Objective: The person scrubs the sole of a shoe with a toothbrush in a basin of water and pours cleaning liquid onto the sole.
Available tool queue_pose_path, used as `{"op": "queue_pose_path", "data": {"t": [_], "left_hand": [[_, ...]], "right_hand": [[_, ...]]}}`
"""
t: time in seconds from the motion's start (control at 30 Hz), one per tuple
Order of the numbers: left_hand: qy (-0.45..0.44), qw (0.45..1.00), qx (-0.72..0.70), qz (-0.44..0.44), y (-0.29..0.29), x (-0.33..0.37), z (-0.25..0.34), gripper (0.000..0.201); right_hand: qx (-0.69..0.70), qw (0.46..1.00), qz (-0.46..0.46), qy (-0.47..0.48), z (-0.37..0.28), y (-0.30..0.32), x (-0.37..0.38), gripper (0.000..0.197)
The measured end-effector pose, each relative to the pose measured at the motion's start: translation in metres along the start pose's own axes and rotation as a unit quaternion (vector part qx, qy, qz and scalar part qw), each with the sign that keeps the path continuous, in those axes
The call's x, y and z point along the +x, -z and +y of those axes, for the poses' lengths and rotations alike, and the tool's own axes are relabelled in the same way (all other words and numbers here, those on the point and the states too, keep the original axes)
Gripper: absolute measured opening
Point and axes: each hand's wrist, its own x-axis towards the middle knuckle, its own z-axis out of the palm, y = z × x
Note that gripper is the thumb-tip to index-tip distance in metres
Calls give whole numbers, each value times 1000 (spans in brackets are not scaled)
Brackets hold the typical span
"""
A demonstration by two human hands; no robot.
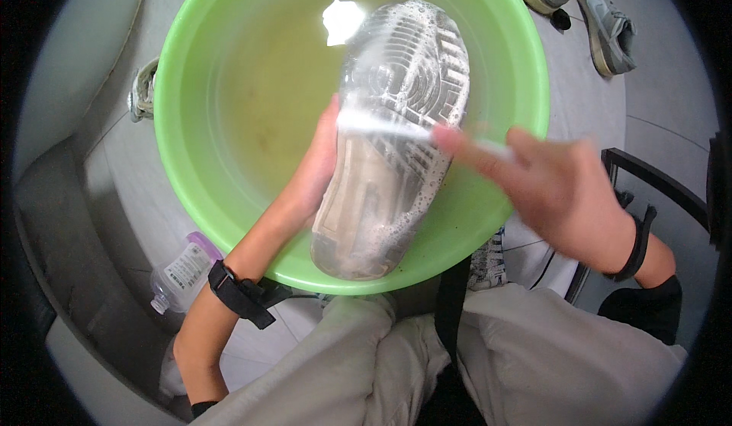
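While suds cover its sole, a shoe is scrubbed over a basin.

Round green plastic basin (229,167) of murky water fills the centre; pale sneaker (396,136), tread up, lies across its six o'clock rim. Left hand (316,170) grasps the sneaker at nine o'clock; right hand (549,186) clenches a blurred white brush (381,125) at three o'clock.

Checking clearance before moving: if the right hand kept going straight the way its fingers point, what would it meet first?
Probably the soapy shoe sole: the right hand points left across it, holding a blurred brush seemingly already against it. Depth is unclear.
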Motion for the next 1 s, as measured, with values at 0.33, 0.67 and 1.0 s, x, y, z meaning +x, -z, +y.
{"op": "queue_pose_path", "data": {"t": [0.33,0.67,1.0], "left_hand": [[2,1000,11,6,-1,1,1,59],[0,1000,1,11,-2,3,0,59],[-19,998,45,27,-1,3,-4,60]], "right_hand": [[43,995,64,71,1,-7,-2,55],[65,991,12,114,-13,-9,-13,49],[8,988,-45,150,-17,-4,-14,49]]}}
